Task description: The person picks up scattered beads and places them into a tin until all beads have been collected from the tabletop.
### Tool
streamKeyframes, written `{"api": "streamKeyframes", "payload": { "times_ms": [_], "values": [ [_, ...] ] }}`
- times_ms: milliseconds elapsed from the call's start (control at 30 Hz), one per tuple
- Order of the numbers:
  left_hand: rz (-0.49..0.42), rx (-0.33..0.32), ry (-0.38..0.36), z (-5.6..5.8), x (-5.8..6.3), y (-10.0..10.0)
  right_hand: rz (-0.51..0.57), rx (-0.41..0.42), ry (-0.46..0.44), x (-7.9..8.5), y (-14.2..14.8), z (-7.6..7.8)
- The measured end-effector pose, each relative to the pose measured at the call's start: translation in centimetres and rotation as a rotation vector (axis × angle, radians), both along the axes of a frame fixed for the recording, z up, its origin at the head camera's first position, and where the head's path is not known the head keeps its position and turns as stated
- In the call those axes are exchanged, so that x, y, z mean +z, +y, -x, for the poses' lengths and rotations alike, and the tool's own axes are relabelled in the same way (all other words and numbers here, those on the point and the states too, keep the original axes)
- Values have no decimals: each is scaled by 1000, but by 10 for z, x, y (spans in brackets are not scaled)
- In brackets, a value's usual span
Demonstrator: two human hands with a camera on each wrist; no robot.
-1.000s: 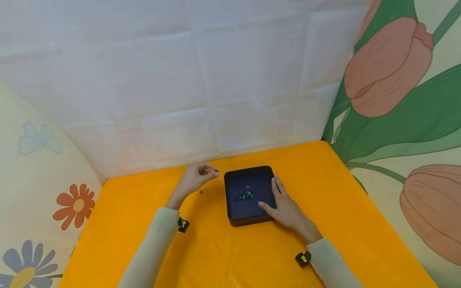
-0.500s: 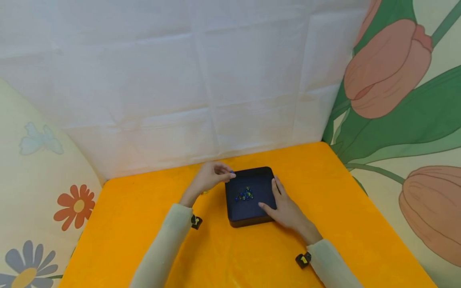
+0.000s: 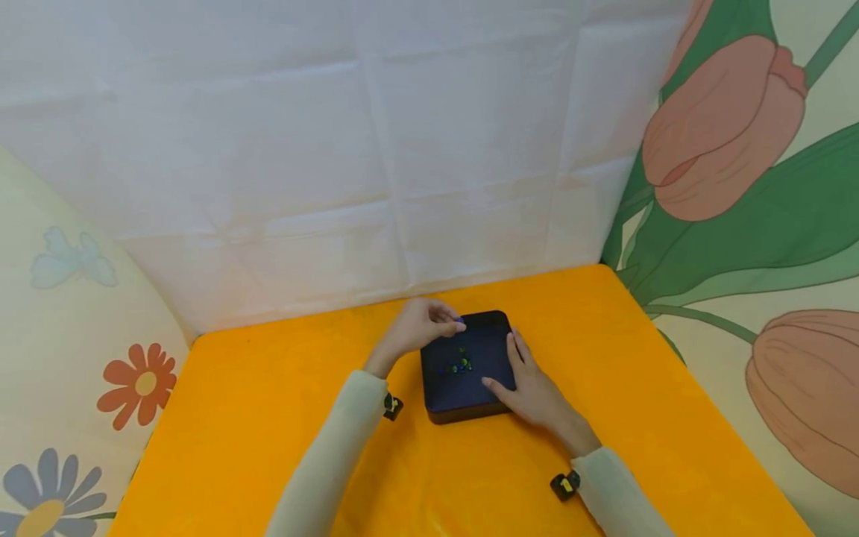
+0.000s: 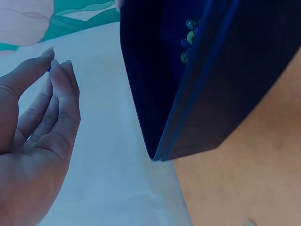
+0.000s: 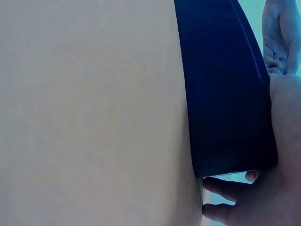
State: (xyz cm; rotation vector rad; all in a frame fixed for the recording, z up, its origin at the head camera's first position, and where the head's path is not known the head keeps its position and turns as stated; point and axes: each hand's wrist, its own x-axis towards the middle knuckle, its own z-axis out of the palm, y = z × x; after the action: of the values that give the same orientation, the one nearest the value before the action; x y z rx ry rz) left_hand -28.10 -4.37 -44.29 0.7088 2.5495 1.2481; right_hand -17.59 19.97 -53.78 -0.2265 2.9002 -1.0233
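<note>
My left hand [image 3: 419, 326] is over the back left part of a black square tray [image 3: 470, 395], pinching a blue marble [image 3: 460, 320] between thumb and fingertips. In the left wrist view only a sliver of that marble [image 4: 49, 69] shows between the fingers. Several blue and yellow-green marbles [image 3: 463, 364] lie grouped on the tray's floor. At the tray's right side, my right hand [image 3: 537, 391] grips the wall, thumb over the rim on the inside and fingers along the outside. The right wrist view shows its fingers [image 5: 223, 188] beyond the tray's outer wall [image 5: 225, 103].
An orange cloth [image 3: 268, 418] covers the table. One small marble [image 4: 250, 223] lies on it at the bottom edge of the left wrist view. A white sheet [image 3: 302, 164] hangs behind, with flower-patterned cloths [image 3: 725, 134] at both sides.
My left hand has moved right with the blue marble, from left of the tray to over its back left part. My right hand and the tray have stayed in place.
</note>
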Motion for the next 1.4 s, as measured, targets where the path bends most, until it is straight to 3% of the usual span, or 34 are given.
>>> {"api": "streamKeyframes", "payload": {
  "times_ms": [600, 1033, 1400],
  "values": [
    [-12, -35, -107, 13, -8, 32, 0, 4, 13, -1, 1, -1],
    [69, -40, -33, 25, -23, 55, -10, 15, 16, -2, 3, 0],
    [102, -36, -49, 28, -29, 65, 6, 21, 24, 1, 4, -1]
  ]
}}
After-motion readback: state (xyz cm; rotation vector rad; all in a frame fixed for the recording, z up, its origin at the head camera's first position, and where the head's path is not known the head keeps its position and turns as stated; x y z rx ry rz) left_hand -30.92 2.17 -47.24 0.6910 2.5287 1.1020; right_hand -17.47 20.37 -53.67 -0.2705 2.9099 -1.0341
